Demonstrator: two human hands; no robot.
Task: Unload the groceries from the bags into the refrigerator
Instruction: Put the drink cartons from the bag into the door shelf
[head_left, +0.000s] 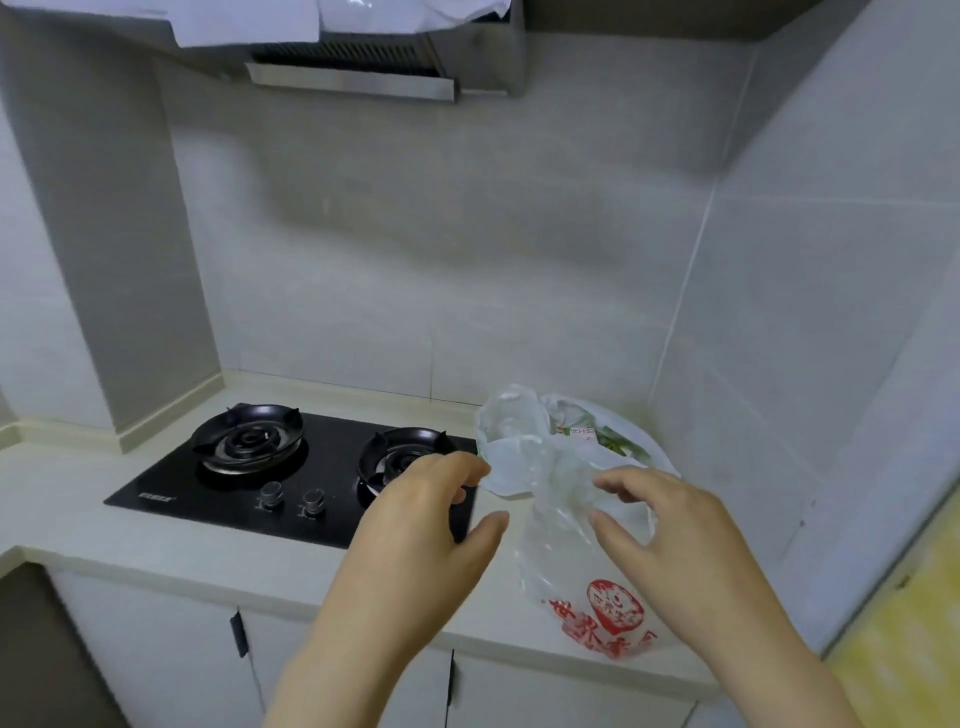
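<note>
Nearest: white cabinet doors (156, 649) with dark handles, beneath the pale table (104, 525). Above the table's front edge, left hand (426, 519) spread wide, fingers loosely bent, holding nothing, fingertips just beside bag film. Right hand (670, 551) likewise wide, thumb and fingers apart against the crumpled top of the clear bag (571, 571). Clear bag, red-printed, standing on the table just right of the black two-burner hob (234, 488). Behind it, white bag (519, 421), open, green groceries (618, 441) inside, near the room corner. Beyond: grey tiled wall (467, 260); steel range hood (353, 78) overhead.
</note>
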